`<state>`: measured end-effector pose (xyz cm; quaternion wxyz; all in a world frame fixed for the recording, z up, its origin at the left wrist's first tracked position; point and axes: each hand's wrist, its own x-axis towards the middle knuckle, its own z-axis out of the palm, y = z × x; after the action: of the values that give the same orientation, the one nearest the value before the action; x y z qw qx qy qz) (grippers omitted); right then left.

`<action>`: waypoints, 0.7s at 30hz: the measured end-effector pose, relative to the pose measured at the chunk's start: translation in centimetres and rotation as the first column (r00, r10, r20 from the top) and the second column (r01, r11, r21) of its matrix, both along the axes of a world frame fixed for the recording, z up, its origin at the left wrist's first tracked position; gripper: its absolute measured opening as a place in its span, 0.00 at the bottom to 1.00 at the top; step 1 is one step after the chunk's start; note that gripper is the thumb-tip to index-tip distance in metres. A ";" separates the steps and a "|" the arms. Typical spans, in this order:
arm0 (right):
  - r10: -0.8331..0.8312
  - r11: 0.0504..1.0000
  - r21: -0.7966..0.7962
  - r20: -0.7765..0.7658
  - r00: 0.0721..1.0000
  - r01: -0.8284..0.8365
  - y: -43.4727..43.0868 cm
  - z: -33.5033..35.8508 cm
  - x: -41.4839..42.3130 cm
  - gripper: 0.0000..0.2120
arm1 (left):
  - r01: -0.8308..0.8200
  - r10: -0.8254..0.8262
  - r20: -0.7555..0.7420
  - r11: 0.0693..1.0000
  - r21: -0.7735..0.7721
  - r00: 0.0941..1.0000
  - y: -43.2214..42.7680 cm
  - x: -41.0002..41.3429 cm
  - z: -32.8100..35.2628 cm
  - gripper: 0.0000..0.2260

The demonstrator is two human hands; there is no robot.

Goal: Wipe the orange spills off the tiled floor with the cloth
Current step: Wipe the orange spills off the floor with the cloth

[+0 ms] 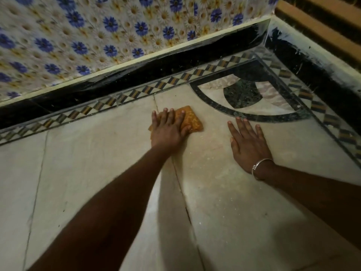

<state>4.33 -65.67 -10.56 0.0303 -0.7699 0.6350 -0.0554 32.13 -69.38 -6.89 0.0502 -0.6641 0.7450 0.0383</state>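
An orange patterned cloth (190, 120) lies flat on the pale tiled floor (97, 159), a little in front of the chequered border. My left hand (168, 128) presses down on it with straight, spread fingers and covers its left half. My right hand (248, 142) rests flat on the bare floor to the right of the cloth, fingers spread, a silver bangle on the wrist. A faint orange-pink smear (214, 147) shows on the tile between the two hands.
A black skirting (136, 75) and a wall with blue flower tiles (97, 36) stand just beyond the cloth. A dark curved inlay (242, 94) fills the floor corner at the right. A crack (181, 190) runs along the floor under my left arm.
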 end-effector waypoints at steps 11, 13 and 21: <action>-0.006 0.999 0.037 0.002 1.000 0.006 0.1 0.3 0.1 0.30 | -0.270 0.250 -0.218 0.961 -0.067 0.943 10.8 5.2 -1.6 0.31; -0.013 0.999 0.037 -0.008 1.000 0.013 0.3 0.4 0.2 0.30 | -0.338 0.309 -0.233 0.936 -0.095 0.922 12.8 2.3 -1.8 0.31; -0.014 0.999 0.045 -0.023 1.000 0.015 0.2 0.5 0.3 0.31 | -0.326 0.320 -0.227 0.945 0.015 0.920 18.5 -7.9 1.5 0.31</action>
<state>4.63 -65.44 -10.04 0.0402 -0.7649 0.6421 -0.0323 24.25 -50.90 -5.37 -0.0497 -0.7696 0.6265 0.1131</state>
